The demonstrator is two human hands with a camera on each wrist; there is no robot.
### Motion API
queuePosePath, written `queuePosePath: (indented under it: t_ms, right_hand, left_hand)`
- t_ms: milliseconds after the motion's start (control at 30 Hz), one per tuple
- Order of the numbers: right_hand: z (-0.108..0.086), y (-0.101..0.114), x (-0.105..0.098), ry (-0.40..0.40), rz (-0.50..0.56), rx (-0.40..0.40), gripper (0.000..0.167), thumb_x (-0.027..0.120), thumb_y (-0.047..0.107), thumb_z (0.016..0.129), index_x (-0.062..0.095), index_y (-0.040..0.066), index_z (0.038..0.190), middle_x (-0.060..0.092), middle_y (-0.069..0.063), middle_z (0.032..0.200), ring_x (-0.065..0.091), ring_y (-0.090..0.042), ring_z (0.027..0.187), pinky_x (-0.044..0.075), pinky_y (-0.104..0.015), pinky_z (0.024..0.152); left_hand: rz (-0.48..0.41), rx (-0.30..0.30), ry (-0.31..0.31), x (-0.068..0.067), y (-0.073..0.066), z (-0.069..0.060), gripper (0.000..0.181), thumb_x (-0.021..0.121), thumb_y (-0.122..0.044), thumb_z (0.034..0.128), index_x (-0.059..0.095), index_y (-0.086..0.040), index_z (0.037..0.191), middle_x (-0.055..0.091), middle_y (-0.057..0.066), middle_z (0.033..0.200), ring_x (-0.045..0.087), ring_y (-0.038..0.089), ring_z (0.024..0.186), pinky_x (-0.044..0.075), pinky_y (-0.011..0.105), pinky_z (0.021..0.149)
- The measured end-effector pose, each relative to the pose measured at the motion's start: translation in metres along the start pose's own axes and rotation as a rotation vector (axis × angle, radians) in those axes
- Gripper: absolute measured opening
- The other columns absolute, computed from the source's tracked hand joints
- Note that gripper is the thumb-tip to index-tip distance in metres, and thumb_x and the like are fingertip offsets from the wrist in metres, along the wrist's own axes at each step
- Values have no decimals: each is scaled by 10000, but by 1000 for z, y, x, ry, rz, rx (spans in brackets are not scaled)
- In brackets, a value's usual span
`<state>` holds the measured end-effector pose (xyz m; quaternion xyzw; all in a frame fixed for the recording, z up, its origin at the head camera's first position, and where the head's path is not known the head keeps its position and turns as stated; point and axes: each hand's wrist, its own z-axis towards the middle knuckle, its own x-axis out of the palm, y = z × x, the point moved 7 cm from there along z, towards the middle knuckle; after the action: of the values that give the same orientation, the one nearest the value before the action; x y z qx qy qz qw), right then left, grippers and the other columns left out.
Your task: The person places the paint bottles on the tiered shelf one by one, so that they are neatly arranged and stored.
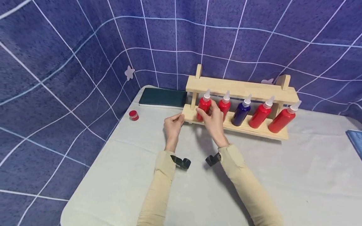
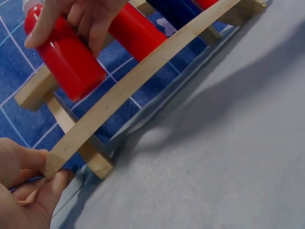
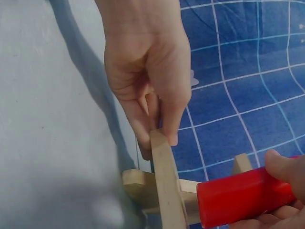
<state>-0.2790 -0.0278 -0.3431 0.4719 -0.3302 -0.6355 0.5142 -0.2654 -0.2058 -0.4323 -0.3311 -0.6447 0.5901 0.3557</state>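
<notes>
My left hand (image 1: 172, 127) pinches the left end of a two-tier wooden rack's (image 1: 240, 87) lower board (image 2: 119, 93) between thumb and fingers. With my right hand (image 1: 215, 122) I grip the leftmost red squeeze bottle (image 1: 203, 108), its white nozzle pointing up. In the left wrist view a gap shows between this bottle's base and the lower board. To its right on that board stand another red bottle (image 1: 225, 106), a dark blue bottle (image 1: 240, 113) and two more red bottles, one (image 1: 259, 116) beside the other (image 1: 281, 121).
A small red-lidded jar (image 1: 134, 115) sits on the white-covered table (image 1: 118, 175) at left. Behind the rack's left end lies a dark flat tablet-like slab (image 1: 162, 97). A blue flat item (image 1: 354, 141) shows at the right edge. Blue gridded cloth (image 1: 169, 40) hangs behind.
</notes>
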Motion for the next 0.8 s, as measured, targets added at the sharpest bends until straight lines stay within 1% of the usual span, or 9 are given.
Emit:
queuePosePath:
  t_ms: [200, 400, 667, 800]
  right_hand:
    - [2, -9, 1, -9, -28, 42, 465, 733, 95, 880, 540, -20, 1288, 700, -192, 1098, 675, -262, 986, 573, -374, 857]
    - [3, -12, 1, -18, -29, 60, 469, 730, 92, 882, 537, -22, 1294, 693, -191, 1118, 668, -265, 1003, 571, -389, 895]
    - [6, -9, 6, -18, -119, 66, 455, 736, 160, 887, 552, -6, 1269, 691, -181, 1111, 660, -282, 1002, 564, -404, 889]
    - [7, -10, 13, 23, -130, 85, 504, 713, 183, 908, 504, -12, 1323, 668, -194, 1159, 644, -299, 1050, 548, -417, 938]
  left_hand:
    - [-4, -2, 8, 6, 1, -3, 217, 705, -47, 886, 716, 36, 1086, 703, 213, 1084, 709, 258, 964, 597, 199, 786]
    - [-9, 3, 15, 9, 1, -4, 218, 706, -38, 880, 714, 42, 1082, 701, 224, 1071, 710, 267, 955, 599, 198, 777]
    - [-38, 4, 28, 6, 0, -4, 238, 699, -58, 897, 702, 45, 1112, 692, 233, 1096, 700, 277, 989, 594, 211, 807]
    - [-32, -8, 12, 1, 3, -1, 241, 704, -72, 897, 707, 31, 1115, 696, 222, 1102, 701, 265, 991, 591, 199, 808]
